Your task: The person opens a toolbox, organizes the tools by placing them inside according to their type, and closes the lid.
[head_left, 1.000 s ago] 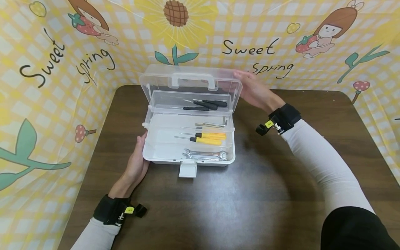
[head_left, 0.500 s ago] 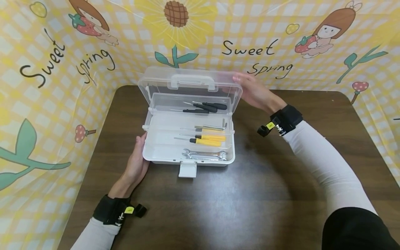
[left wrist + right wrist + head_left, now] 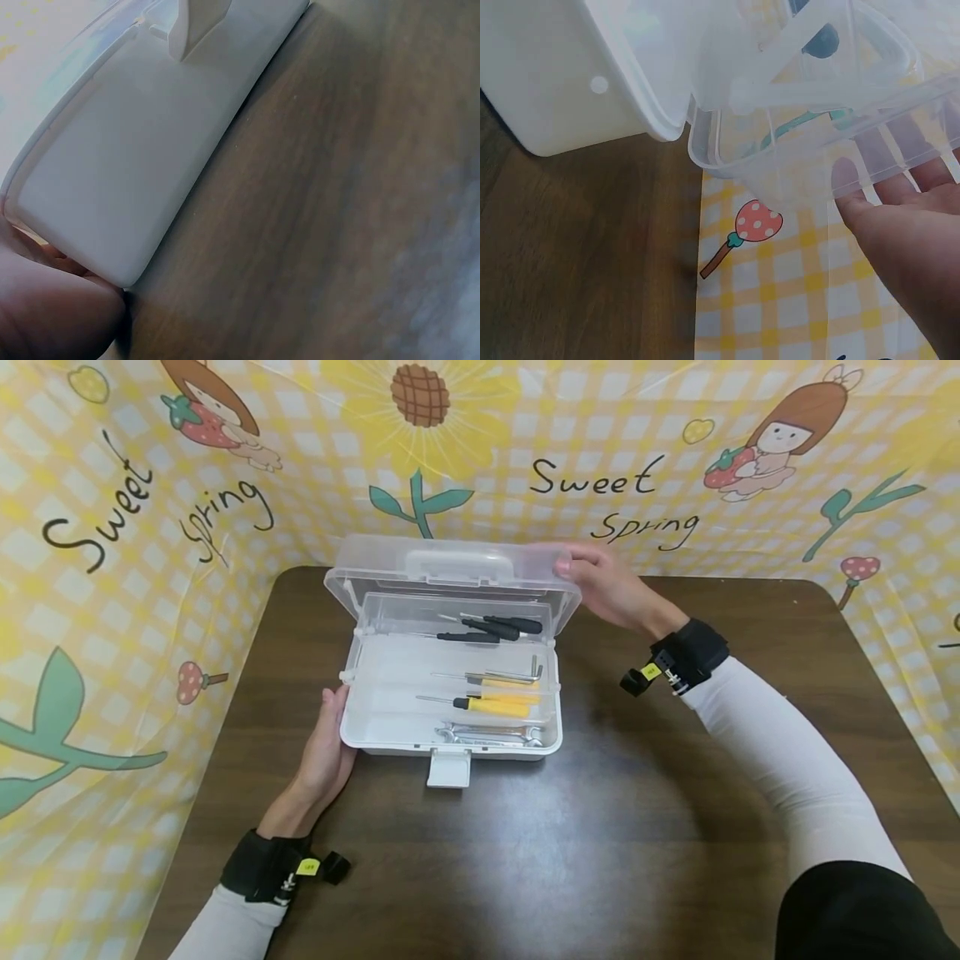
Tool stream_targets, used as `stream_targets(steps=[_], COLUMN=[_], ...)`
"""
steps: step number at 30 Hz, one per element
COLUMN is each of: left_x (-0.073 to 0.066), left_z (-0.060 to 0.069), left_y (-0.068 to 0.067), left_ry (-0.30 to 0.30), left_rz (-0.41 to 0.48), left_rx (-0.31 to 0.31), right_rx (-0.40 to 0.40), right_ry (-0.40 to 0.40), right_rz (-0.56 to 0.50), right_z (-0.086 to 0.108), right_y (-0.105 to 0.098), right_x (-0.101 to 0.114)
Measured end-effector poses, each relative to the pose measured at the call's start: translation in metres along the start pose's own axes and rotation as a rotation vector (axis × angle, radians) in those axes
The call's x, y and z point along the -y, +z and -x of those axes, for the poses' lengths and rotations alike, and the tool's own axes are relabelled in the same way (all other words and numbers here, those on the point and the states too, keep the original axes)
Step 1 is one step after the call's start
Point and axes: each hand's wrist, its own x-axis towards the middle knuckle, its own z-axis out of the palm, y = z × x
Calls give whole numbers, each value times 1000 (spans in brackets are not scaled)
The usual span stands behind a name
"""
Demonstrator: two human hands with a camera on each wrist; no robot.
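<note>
A white toolbox (image 3: 390,751) with a clear lid (image 3: 375,560) stands on the table, its front latch hanging down. My left hand (image 3: 324,752) rests against the toolbox's left side, also seen at the box corner in the left wrist view. My right hand (image 3: 618,596) holds the lid's right corner, with the fingers behind the clear plastic. The lid leans partly raised over the box. Inside lie black-handled screwdrivers (image 3: 491,628) in a clear upper tray, yellow-handled screwdrivers (image 3: 495,707), hex keys (image 3: 517,677) and wrenches (image 3: 491,733).
The dark wooden table (image 3: 510,860) extends around the box. A yellow checked cloth (image 3: 480,460) with printed figures hangs behind the table and along its left side. Both wrists wear black camera straps.
My right hand has brought the lid lower and forward, so it covers more of the view behind the box. The inner tray has come down slightly too. My left hand stays in place.
</note>
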Motion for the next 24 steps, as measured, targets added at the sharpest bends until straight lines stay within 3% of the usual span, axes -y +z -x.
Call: stream_targets(steps=[7, 12, 16, 22, 24], left_x=[-1, -2, -4, -4, -4], left_z=[1, 2, 2, 2, 1], left_y=[1, 2, 2, 3, 3], left_ry=[-4, -23, -35, -32, -29], left_rz=[-4, 8, 3, 0, 4], left_rx=[-1, -12, -19, -11, -13], right_rx=[66, 84, 67, 43, 55], right_ry=[-55, -46, -34, -78, -86], right_rz=[24, 97, 216, 426, 432], right_z=[2, 4, 6, 8, 9], right_y=[1, 3, 4, 3, 4], right_x=[0, 4, 7, 8, 8])
